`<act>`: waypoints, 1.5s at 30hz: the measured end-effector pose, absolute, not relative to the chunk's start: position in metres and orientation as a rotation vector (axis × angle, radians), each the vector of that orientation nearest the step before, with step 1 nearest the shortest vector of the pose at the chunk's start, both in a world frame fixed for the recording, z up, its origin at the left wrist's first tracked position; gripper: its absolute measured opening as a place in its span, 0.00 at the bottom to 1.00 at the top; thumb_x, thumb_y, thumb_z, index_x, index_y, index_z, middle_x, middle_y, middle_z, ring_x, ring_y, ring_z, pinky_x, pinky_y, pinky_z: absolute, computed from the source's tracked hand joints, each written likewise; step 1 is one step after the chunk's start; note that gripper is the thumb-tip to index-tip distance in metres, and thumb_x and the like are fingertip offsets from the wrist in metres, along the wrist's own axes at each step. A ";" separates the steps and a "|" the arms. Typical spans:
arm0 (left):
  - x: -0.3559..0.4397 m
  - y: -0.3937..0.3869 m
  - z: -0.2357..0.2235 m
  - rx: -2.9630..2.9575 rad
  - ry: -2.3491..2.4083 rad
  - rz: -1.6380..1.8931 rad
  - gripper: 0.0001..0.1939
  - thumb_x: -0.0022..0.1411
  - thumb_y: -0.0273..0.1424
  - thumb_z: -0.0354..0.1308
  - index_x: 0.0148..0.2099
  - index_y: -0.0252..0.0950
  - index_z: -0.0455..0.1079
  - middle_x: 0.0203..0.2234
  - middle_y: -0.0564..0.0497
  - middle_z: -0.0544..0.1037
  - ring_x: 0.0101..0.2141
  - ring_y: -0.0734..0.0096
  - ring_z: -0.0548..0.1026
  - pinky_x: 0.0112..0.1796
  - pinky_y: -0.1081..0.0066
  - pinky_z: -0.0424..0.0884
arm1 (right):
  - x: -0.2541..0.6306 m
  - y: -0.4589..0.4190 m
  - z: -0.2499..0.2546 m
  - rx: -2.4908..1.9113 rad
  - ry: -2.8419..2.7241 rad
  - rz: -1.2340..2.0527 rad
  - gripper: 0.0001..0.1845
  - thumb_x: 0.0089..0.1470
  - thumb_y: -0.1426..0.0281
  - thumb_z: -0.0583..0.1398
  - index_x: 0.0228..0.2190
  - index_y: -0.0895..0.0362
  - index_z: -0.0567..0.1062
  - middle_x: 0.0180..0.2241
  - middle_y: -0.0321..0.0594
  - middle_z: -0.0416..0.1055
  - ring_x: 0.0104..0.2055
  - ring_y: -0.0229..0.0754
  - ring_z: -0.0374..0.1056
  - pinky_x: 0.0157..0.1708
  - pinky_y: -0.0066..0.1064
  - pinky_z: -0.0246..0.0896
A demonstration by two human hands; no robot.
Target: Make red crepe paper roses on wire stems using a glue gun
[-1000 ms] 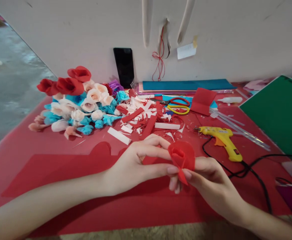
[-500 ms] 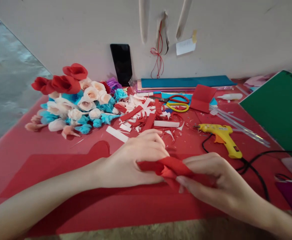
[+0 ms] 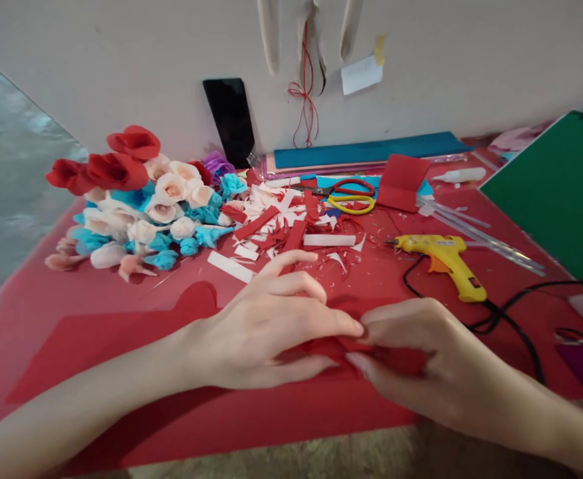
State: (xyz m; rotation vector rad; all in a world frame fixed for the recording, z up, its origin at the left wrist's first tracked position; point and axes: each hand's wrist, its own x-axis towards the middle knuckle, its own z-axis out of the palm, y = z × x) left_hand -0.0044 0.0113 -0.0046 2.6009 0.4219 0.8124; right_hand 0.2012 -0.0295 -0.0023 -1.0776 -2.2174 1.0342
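My left hand [image 3: 286,326] bends over a piece of red paper [image 3: 355,344], with thumb and forefinger closed around its left part. At its right end the same paper sits pinched between the thumb and fingers of my right hand [image 3: 425,356]. The fingertips of both hands nearly meet, hiding most of the piece. Beneath my left forearm lies a flat red sheet [image 3: 66,346], and a rounded red petal shape [image 3: 197,299] rests at its upper edge.
Paper flowers [image 3: 136,206] are heaped at the left. Paper scraps [image 3: 291,219] and scissors [image 3: 351,196] lie behind my hands. A yellow glue gun [image 3: 445,259] with a black cord is at the right, near glue sticks [image 3: 485,236] and a green board [image 3: 555,193]. A phone [image 3: 230,123] leans on the wall.
My left forefinger has stretched right toward my right fingertips, covering the rolled part of the red paper that showed before. The view has shifted slightly.
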 end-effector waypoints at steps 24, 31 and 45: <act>-0.006 0.008 -0.004 2.841 0.414 0.850 0.05 0.56 0.25 0.55 0.31 0.40 0.69 0.29 0.58 0.79 0.32 0.72 0.71 0.57 0.54 0.49 | 0.202 -0.030 -0.008 -0.953 -2.269 0.665 0.11 0.53 0.73 0.54 0.21 0.55 0.71 0.18 0.34 0.68 0.18 0.33 0.63 0.18 0.23 0.58; -0.008 0.006 0.001 2.815 0.382 0.879 0.10 0.53 0.23 0.58 0.23 0.40 0.70 0.28 0.61 0.77 0.31 0.77 0.72 0.60 0.57 0.40 | 0.207 -0.027 0.003 -0.933 -2.368 0.825 0.08 0.54 0.73 0.54 0.27 0.56 0.73 0.25 0.36 0.72 0.24 0.33 0.66 0.24 0.21 0.61; -0.009 0.006 0.000 2.864 0.396 0.866 0.09 0.58 0.25 0.53 0.31 0.43 0.72 0.29 0.61 0.79 0.34 0.74 0.73 0.56 0.59 0.56 | 0.204 -0.028 -0.005 -1.076 -2.166 1.103 0.09 0.53 0.72 0.55 0.23 0.56 0.73 0.17 0.32 0.65 0.19 0.32 0.60 0.18 0.21 0.56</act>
